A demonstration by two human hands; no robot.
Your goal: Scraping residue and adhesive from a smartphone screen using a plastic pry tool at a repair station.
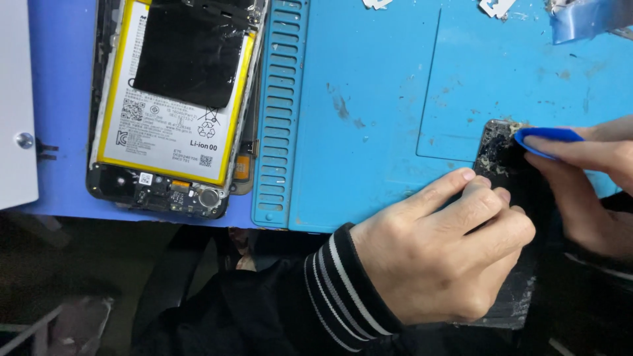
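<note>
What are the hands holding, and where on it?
The left hand pins the black panel by its middle. The right hand pinches the blue pick near its back, tip at the panel's top edge.

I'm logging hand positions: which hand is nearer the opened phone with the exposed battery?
Left. The left hand rests on the black back cover, right of the opened phone; the right hand, holding a blue pick, is farther right.

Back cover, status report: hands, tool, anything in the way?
Left hand pins the black back cover at the mat edge. Right hand holds a blue pick at its crumbly top corner. Opened phone sits apart, far left.
</note>
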